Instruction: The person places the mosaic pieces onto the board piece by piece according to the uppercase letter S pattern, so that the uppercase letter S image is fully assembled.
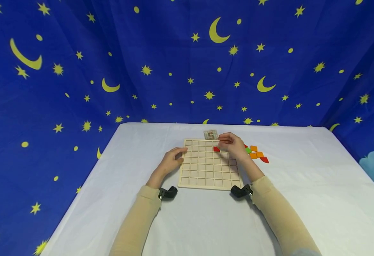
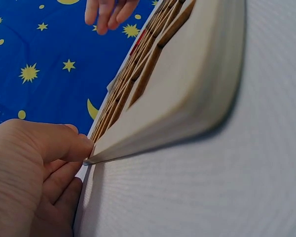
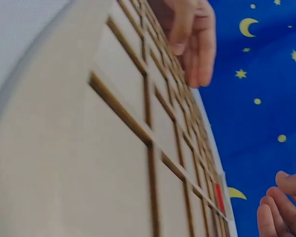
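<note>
A pale wooden grid board [image 1: 209, 170] lies on the table, split into rows of small square cells. One red piece [image 1: 216, 149] sits in a cell toward the upper right. My left hand [image 1: 171, 160] holds the board's left edge, its thumb [image 2: 74, 143] at the rim. Above the board's upper right part is my right hand [image 1: 233, 145], fingers loosely bent and nothing visible between them. In the right wrist view the fingers [image 3: 281, 212] are apart from the board. A small card [image 1: 210, 134] with a brown figure on a grid lies just behind the board.
Right of the board lie several loose orange pieces [image 1: 253, 155], a green piece [image 1: 248, 150] and a red rounded piece [image 1: 264, 160]. Another red bit shows partly behind the right hand. White cloth covers the table [image 1: 199, 220], and a blue star curtain [image 1: 180, 85] hangs behind.
</note>
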`<state>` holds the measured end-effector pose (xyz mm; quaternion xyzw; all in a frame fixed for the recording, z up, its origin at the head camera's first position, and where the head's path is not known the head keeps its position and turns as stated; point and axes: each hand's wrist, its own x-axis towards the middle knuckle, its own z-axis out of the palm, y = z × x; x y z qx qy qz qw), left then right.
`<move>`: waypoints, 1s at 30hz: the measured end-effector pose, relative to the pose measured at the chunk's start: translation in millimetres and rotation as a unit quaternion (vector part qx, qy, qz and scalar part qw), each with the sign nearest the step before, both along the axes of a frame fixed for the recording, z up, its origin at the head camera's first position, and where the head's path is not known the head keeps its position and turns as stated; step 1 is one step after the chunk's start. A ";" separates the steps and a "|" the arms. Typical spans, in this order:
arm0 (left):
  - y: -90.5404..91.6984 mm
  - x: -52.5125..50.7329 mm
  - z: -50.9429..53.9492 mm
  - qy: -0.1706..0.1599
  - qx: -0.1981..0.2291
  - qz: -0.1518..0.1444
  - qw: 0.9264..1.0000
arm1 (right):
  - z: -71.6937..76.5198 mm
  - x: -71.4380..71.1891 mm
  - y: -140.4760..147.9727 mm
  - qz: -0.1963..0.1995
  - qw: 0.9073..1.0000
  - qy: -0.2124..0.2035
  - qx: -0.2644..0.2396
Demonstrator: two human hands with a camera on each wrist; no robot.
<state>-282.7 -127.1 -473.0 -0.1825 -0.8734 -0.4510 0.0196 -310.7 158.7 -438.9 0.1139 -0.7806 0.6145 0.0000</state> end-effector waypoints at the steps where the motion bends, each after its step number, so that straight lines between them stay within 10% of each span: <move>1: 0.2 0.2 0.0 -0.001 0.001 0.000 1.000 | 1.9 1.3 3.1 0.001 1.000 -0.003 -0.005; 12: -0.2 -1.2 -1.7 0.003 0.000 -0.003 1.000 | 19.7 15.8 71.0 -0.029 0.999 0.014 -0.006; 18: -0.9 -1.3 -2.2 0.008 0.001 -0.005 1.000 | 2.9 17.6 121.1 -0.049 0.998 0.033 -0.007; 30: -1.0 0.0 1.1 0.001 0.001 -0.007 1.000 | -9.9 35.0 134.9 -0.057 0.990 0.019 0.125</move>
